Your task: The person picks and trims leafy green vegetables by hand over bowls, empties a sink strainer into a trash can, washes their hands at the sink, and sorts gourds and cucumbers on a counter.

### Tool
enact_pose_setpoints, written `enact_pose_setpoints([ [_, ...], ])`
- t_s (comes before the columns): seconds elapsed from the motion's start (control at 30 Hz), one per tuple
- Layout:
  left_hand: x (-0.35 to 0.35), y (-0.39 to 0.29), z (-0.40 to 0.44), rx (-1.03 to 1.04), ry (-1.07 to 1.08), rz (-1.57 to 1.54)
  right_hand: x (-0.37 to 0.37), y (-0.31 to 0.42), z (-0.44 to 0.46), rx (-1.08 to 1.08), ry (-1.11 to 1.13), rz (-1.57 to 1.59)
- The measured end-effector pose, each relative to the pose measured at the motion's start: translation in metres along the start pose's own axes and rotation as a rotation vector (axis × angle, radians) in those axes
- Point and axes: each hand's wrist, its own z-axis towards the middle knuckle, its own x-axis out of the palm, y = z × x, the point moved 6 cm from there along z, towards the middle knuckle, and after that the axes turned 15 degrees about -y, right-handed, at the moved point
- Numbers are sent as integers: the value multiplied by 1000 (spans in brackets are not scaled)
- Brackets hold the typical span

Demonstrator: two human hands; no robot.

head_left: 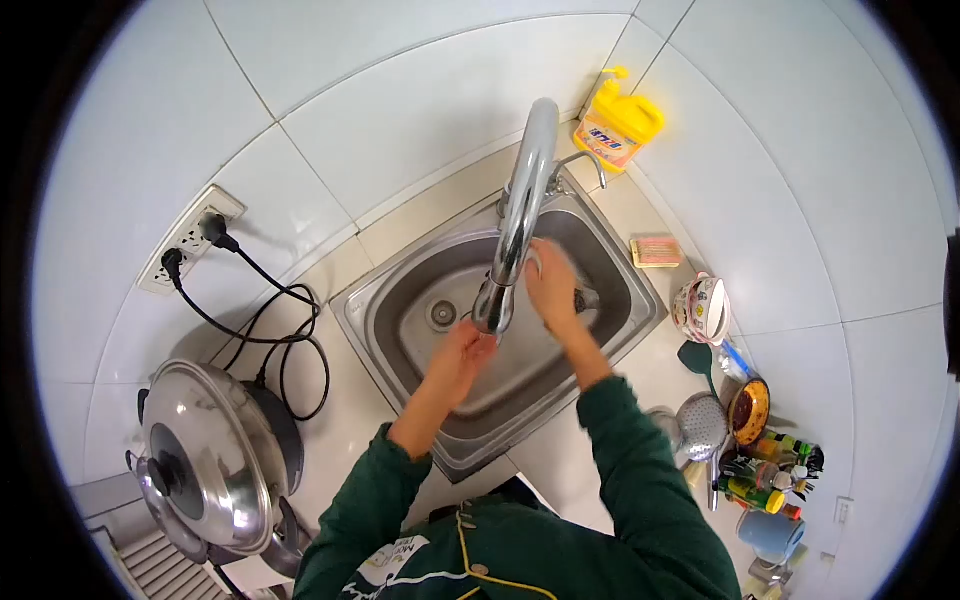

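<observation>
My left hand point(462, 360) is over the steel sink point(420, 262), just beside the faucet's spray head point(493, 305), with its fingertips partly behind it. To the right of the faucet point(530, 170), my right hand point(552, 285) hangs over the basin, slightly blurred, its thumb and fingers partly bent. No object can be made out in either hand. The drain point(443, 315) lies at the basin's left, and a second dark fitting point(588, 299) shows beside my right wrist.
A yellow detergent jug point(617, 128) stands behind the sink. Right of it are a sponge point(656, 251), stacked bowls point(702, 308), a skimmer point(702, 425) and bottles point(755, 490). A lidded steel pot point(210, 450) and black cords point(322, 345) are at left.
</observation>
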Motion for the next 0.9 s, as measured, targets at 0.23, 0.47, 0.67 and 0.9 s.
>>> enact_pose_setpoints([
  [0.23, 26, 29, -21, -48, -233, 78, 28, 27, -131, 1049, 161, 580],
  [0.47, 13, 17, -16, -5, -250, 151, 33, 43, -142, 1291, 261, 654],
  [0.67, -2, 7, 9, 176, -140, -25, 45, 67, -158, 1114, 332, 603],
  [0.9, 9, 22, -21, 43, -403, 89, 46, 42, -141, 678, 270, 714],
])
